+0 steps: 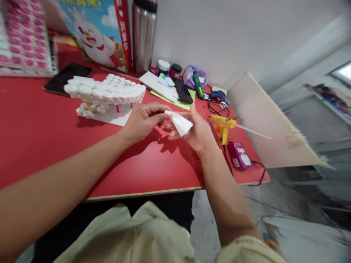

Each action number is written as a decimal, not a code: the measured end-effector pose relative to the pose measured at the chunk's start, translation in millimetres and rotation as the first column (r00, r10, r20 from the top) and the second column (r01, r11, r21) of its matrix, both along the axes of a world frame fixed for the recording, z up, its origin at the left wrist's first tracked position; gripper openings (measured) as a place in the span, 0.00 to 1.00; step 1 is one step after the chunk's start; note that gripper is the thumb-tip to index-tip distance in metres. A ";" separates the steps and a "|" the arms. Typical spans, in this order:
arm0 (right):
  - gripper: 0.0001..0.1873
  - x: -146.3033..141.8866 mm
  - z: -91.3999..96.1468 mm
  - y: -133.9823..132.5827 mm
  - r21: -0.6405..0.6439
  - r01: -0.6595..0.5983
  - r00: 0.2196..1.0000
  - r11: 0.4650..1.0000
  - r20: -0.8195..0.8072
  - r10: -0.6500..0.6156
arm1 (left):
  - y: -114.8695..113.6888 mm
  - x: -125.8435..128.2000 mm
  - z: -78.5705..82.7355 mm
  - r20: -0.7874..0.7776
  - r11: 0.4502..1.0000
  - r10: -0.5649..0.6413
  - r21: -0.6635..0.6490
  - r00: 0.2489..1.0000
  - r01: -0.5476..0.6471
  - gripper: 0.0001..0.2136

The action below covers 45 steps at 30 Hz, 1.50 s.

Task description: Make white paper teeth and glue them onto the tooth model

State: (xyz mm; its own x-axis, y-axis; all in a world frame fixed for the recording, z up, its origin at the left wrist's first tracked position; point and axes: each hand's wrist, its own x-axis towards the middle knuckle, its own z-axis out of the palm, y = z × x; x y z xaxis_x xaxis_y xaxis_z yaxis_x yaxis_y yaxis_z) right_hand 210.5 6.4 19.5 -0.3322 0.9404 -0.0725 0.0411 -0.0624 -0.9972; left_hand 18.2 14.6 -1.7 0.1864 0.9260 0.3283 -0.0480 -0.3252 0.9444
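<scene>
At the center of the frame, a person's left hand [145, 120] pinches the narrow tip of a folded white paper piece [181, 123] between thumb and fingertips. The right hand [201, 129], palm turned toward the paper, has its fingers loosely extended behind the flared end and its thumb raised apart from it; whether the palm touches the paper cannot be told.

Along the back, a steel bottle [144, 40] with a dark cap stands near two small jars, one white-lidded [163, 67], one dark-lidded [175, 69]; their lids hide the contents. Beside them at upper center sits a purple bag [188, 76], its contents unclear, with a green cutter [197, 86] at its front.

A white layered model [109, 91] on a flat base occupies the left of center. Right of the hands are a yellow glue gun [224, 128] and a purple power box [239, 156], the latter near the table's right corner. The red table's [49, 135] front edge crosses the lower middle, just before the person's torso; red surface stretches between the forearms and across the left side. A pale panel [265, 124] rises along the right edge.
</scene>
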 end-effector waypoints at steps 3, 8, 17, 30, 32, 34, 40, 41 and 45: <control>0.35 3.4 0.4 3.2 -0.142 -0.109 0.991 0.984 -0.089 0.097 | 1.5 -1.3 -2.9 -0.032 0.999 -0.013 0.041 0.999 0.014 0.07; 0.23 5.3 1.3 -1.3 -0.209 -0.207 0.955 0.956 -0.257 0.150 | 2.6 -1.9 -5.7 -0.053 0.996 -0.038 0.083 0.998 0.042 0.07; 0.21 5.4 -0.1 -6.9 -0.178 -0.166 0.968 0.970 -0.217 0.126 | 0.8 -1.3 -0.2 -0.003 1.000 -0.015 -0.014 1.000 0.015 0.06; 0.10 -15.2 -6.4 -22.4 0.674 0.199 0.830 0.712 0.271 -0.488 | -6.2 10.1 -2.3 0.129 0.990 0.060 -0.131 0.990 -0.043 0.08; 0.09 -17.6 -5.7 -25.8 0.723 0.167 0.826 0.671 0.269 -0.495 | -7.4 11.6 -2.5 0.152 0.990 0.080 -0.124 0.985 -0.062 0.08; 0.09 -16.6 -4.4 -27.3 0.743 0.116 0.841 0.659 0.280 -0.464 | -7.6 11.1 -2.5 0.173 0.992 0.076 -0.111 0.982 -0.057 0.09; 0.10 -4.1 -0.7 -24.5 0.738 -0.017 0.876 0.675 0.337 -0.346 | -7.0 6.2 0.5 0.203 0.991 -0.015 -0.129 0.979 0.041 0.12; 0.10 -2.3 -0.4 -23.8 0.731 -0.029 0.885 0.682 0.335 -0.322 | -7.1 5.5 1.2 0.204 0.989 -0.032 -0.133 0.979 0.060 0.13; 0.10 2.5 -0.2 -21.7 0.707 -0.065 0.908 0.705 0.334 -0.252 | -7.0 3.1 1.7 0.191 0.986 -0.099 -0.111 0.977 0.122 0.16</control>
State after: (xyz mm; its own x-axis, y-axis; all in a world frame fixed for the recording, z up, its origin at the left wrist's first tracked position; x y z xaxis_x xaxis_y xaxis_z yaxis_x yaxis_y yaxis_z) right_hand 213.0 -15.3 19.3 -0.3329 0.7943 0.5082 0.4537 0.6073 -0.6522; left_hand 21.4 7.6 0.0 0.2368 0.9381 0.2526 -0.2541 -0.1912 0.9481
